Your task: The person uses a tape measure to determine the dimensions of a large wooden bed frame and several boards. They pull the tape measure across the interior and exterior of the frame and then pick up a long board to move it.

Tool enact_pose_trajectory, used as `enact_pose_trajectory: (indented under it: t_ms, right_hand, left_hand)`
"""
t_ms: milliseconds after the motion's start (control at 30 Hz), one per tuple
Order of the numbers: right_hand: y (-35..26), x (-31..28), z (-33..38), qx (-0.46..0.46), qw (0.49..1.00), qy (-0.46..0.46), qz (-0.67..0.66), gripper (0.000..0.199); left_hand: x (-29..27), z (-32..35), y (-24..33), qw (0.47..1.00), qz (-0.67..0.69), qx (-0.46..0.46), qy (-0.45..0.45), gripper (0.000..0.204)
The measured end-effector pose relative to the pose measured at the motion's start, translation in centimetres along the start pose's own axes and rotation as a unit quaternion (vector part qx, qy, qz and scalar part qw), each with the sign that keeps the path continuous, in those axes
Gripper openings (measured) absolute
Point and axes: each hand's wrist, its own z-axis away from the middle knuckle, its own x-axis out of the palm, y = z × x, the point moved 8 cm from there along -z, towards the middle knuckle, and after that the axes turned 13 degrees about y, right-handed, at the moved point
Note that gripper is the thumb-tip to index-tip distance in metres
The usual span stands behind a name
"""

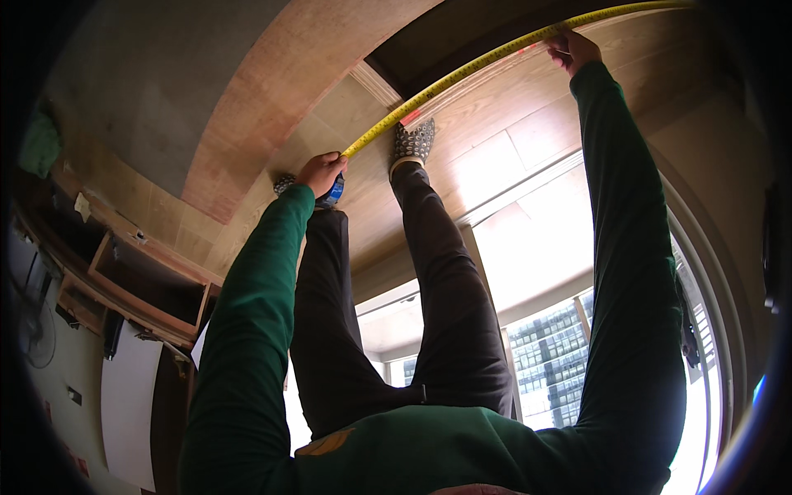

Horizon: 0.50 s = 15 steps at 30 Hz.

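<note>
Left hand: my left hand (320,173) is closed around the tape case (332,194), low over the wood floor (495,140).
Right hand: my right hand (571,49) pinches the yellow tape (462,73) far out ahead.
Tape: stretched taut between both hands, passing just beside my shoe (412,140).

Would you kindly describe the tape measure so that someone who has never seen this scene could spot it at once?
Start at the pale wooden floor beyond the person's two dark trouser legs. Across it runs the tape measure, a thin band from the left hand past a studded shoe to the right hand. It is the only bright yellow thing among browns and greens.
</note>
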Motion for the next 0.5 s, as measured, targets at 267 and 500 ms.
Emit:
enact_pose_trajectory:
  t_ms: [267,500]
  right_hand:
    - [-1.5,2.1,18.0,-0.031,0.934,-0.309,-0.178,0.015]
    - [-8.7,2.3,46.5,-0.184,0.605,-0.715,-0.299,0.031]
  left_hand:
    - [-0.2,-0.1,-0.1,1.000,-0.020,0.002,0.005,0.033]
    - [0.3,-0.2,-0.3,1.000,-0.018,0.002,-0.006,0.033]
